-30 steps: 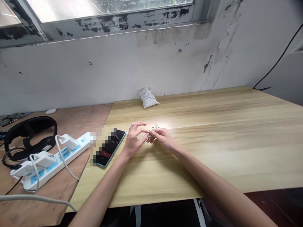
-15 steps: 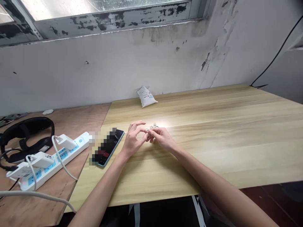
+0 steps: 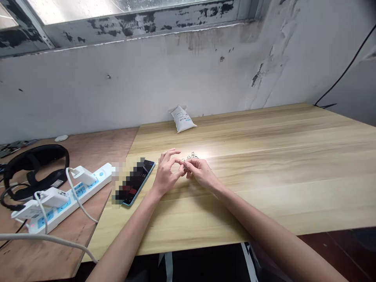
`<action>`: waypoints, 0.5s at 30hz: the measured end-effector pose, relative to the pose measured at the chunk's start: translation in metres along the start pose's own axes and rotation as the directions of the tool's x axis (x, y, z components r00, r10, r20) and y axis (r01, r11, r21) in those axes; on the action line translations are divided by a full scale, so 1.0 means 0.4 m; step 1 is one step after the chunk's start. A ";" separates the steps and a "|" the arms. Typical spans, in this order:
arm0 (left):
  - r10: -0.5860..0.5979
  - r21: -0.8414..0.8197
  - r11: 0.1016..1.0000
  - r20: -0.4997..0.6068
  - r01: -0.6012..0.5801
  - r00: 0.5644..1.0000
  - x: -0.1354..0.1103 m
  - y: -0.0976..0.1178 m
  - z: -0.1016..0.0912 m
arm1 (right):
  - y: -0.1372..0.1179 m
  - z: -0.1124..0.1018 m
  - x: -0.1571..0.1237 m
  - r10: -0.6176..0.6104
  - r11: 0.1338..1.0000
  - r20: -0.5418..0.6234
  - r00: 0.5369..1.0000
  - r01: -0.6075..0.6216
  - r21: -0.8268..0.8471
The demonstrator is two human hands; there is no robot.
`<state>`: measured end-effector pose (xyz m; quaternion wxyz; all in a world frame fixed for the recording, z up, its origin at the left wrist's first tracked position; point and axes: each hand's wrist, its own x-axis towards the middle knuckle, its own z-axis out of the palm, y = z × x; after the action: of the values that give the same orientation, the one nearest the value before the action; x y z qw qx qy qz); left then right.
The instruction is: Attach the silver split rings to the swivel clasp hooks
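My left hand (image 3: 165, 175) pinches a small shiny metal ring piece (image 3: 185, 167) between thumb and forefinger, its other fingers raised and curved. My right hand (image 3: 201, 173) meets it from the right, its thumb and fingertips closed on the same piece. Most of that piece is hidden by the fingertips, so its exact shape cannot be made out. Just beyond the fingers, several small silver metal rings (image 3: 193, 156) lie on the pale wooden table (image 3: 279, 164), partly covered by my right hand.
Left of my hands lies a phone (image 3: 138, 183), partly blurred out. A white plastic packet (image 3: 182, 119) sits by the wall. On the brown board at left are a power strip (image 3: 70, 209) with plugs and cables, and a black headset (image 3: 44, 150). A black cable (image 3: 348, 68) runs down at right.
The view has shifted slightly. Both hands stay together in nearly the same place, with the fingertips moving a little around the metal piece, which shows less now.
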<state>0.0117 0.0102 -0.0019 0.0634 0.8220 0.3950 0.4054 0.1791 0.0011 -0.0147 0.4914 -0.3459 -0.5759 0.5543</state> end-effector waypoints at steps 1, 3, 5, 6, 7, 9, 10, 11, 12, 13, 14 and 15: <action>-0.004 -0.011 1.000 -0.007 0.004 1.000 0.001 0.000 -0.001 | -0.002 0.000 -0.001 0.008 1.000 0.008 1.000 -0.009 0.028; -0.011 -0.041 0.999 -0.022 0.010 1.000 0.002 0.002 -0.005 | -0.004 -0.002 -0.002 0.043 0.992 0.033 0.999 -0.047 0.117; -0.016 -0.065 0.998 -0.024 0.014 1.000 0.004 0.004 -0.011 | 0.000 -0.003 -0.003 0.089 0.966 0.074 0.993 -0.105 0.237; -0.016 -0.070 0.997 -0.020 0.014 1.000 0.005 0.005 -0.014 | 0.003 -0.004 -0.003 0.107 0.946 0.101 0.989 -0.133 0.296; -0.013 -0.071 0.997 -0.016 0.012 1.000 0.006 0.006 -0.018 | 0.007 -0.005 -0.003 0.118 0.926 0.131 0.984 -0.157 0.342; -0.002 -0.061 0.998 -0.009 0.001 1.000 0.008 0.008 -0.025 | 0.014 -0.008 -0.003 0.123 0.910 0.169 0.978 -0.180 0.374; 0.005 -0.049 0.999 -0.003 -0.006 1.000 0.008 0.008 -0.029 | 0.015 -0.011 -0.003 0.122 0.915 0.171 0.978 -0.178 0.363; 0.014 -0.033 0.999 0.005 -0.014 1.000 0.009 0.008 -0.033 | 0.014 -0.014 -0.002 0.122 0.925 0.164 0.979 -0.172 0.338; 0.023 -0.013 1.000 0.020 -0.023 1.000 0.010 0.007 -0.036 | 0.011 -0.018 -0.002 0.123 0.938 0.148 0.981 -0.163 0.306; 0.034 0.010 0.999 0.040 -0.034 0.999 0.010 0.005 -0.040 | 0.007 -0.022 -0.001 0.125 0.951 0.126 0.984 -0.155 0.268; 0.044 0.031 0.998 0.063 -0.046 0.997 0.011 0.004 -0.043 | 0.003 -0.025 -0.001 0.130 0.962 0.103 0.986 -0.150 0.228; 0.054 0.050 0.997 0.084 -0.058 0.995 0.012 0.002 -0.046 | -0.002 -0.029 0.000 0.134 0.971 0.080 0.988 -0.147 0.188</action>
<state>0.0008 0.0090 0.0135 0.0467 0.8501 0.3794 0.3621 0.1902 0.0044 -0.0152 0.4627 -0.3175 -0.5095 0.6523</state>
